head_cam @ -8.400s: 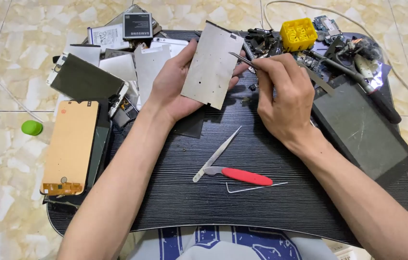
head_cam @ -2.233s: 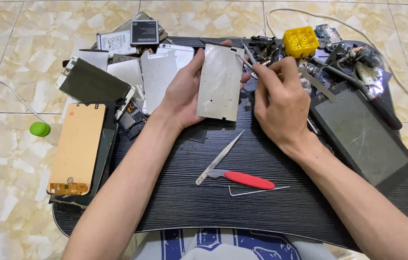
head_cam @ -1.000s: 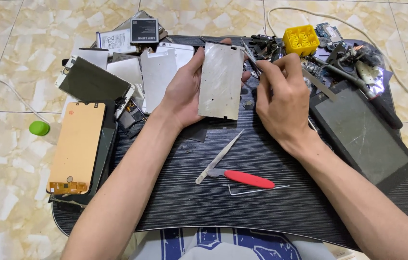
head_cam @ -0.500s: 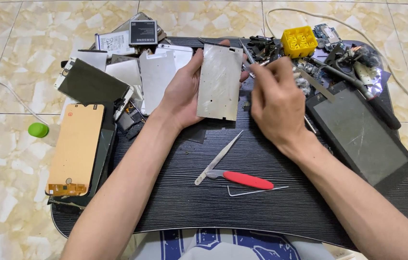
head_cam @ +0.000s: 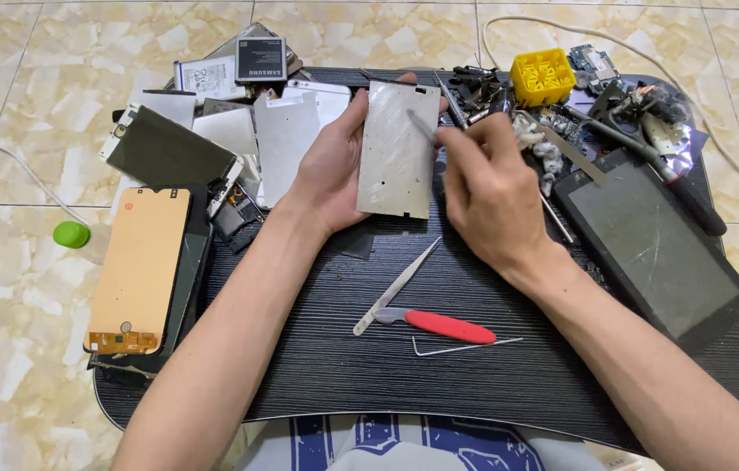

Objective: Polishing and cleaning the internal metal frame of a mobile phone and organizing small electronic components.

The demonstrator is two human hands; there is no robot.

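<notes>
Grey metal plate gripped in left hand; right hand, pinching thin tool, has moved its tip onto the plate face.

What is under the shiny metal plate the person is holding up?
The left hand grips the metal plate from beneath, and the black table shows below its lower edge. Whatever lies directly behind the plate is covered, so it cannot be seen.

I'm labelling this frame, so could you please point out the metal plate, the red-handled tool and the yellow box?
metal plate (head_cam: 397, 153), head view, middle of its face.
red-handled tool (head_cam: 449, 326), head view, on the red handle.
yellow box (head_cam: 543, 77), head view, its top.
</notes>
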